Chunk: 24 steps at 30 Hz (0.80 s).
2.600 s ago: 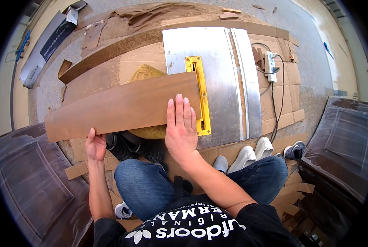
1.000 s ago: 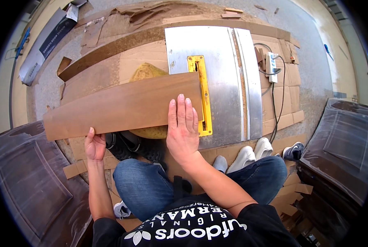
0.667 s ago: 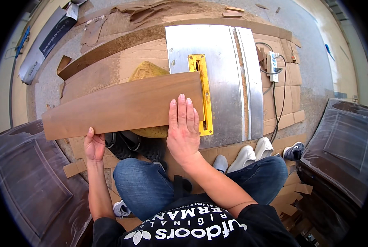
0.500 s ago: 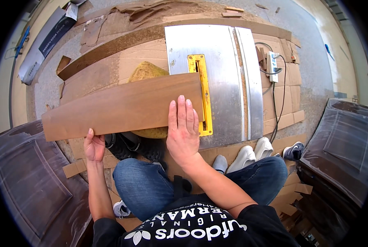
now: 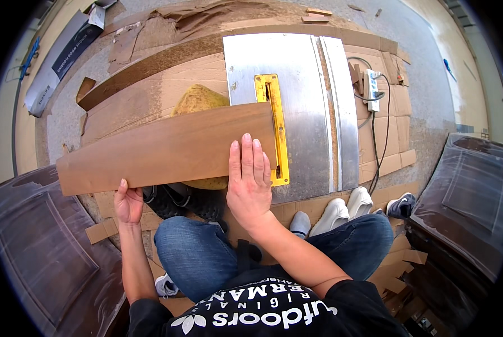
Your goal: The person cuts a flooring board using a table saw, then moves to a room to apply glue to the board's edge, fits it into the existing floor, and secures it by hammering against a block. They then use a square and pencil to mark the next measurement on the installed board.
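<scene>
A long brown wooden plank [image 5: 167,149] lies across a silver table saw [image 5: 307,112], its right end over the yellow slotted blade insert [image 5: 281,135]. My right hand [image 5: 249,188] rests flat on the plank's right end, fingers stretched out and close to the slot. At the near edge, toward the left end, my left hand [image 5: 129,205] pinches the plank with its thumb on top; its other fingers are partly hidden beneath. The slot's upper part shows above the plank. Whether a blade stands in it, I cannot make out.
Behind the plank is a yellow saw housing [image 5: 198,100]. A white power strip [image 5: 372,90] with dark cables lies right of the saw on cardboard [image 5: 395,121]. White shoes [image 5: 341,212] stand near my knee. Film-wrapped dark panels [image 5: 49,247] flank me, and a long box [image 5: 66,59] lies far left.
The plank's right end has shifted very slightly toward me along the slot. Both hands have moved with it and keep the same hold.
</scene>
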Tool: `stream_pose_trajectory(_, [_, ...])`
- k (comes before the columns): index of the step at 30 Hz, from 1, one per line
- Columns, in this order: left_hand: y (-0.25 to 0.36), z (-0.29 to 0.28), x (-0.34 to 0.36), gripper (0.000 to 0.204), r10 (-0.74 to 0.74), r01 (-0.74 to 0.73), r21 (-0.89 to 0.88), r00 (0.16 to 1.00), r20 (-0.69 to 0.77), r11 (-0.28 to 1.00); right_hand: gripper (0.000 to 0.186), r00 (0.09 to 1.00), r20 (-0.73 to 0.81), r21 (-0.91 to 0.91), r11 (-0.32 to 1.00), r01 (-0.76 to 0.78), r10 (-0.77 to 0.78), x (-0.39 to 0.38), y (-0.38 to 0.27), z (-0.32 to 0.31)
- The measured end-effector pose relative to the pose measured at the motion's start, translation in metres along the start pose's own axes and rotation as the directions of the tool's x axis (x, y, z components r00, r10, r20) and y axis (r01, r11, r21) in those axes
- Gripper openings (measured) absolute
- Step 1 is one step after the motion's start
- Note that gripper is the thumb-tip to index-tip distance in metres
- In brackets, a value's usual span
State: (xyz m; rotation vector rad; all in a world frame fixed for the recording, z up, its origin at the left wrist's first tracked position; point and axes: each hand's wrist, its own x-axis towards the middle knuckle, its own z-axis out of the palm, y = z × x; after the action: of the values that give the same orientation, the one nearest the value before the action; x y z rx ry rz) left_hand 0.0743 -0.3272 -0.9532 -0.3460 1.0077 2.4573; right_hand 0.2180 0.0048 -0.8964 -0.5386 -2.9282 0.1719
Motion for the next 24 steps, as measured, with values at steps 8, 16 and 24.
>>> stream_pose_trajectory(8, [-0.0026, 0.0023, -0.0037, 0.038, 0.013, -0.012, 0.039, 0.999, -0.041, 0.999, 0.057, 1.000, 0.013, 0.001, 1.000, 0.004, -0.005, -0.0028, 0.0003, -0.0031])
stream_pose_trajectory(16, [-0.0004, -0.0008, -0.0043, 0.039, -0.002, 0.002, 0.009, 1.000, 0.024, 1.000, 0.056, 1.000, -0.001, -0.002, 1.000, 0.005, -0.005, -0.0039, 0.0008, -0.0030])
stream_pose_trajectory(24, [-0.0021, 0.0011, -0.0069, 0.037, 0.001, 0.001, 0.031, 0.999, -0.046, 1.000, 0.056, 1.000, -0.012, 0.016, 1.000, 0.008, -0.008, -0.0053, 0.0012, -0.0031])
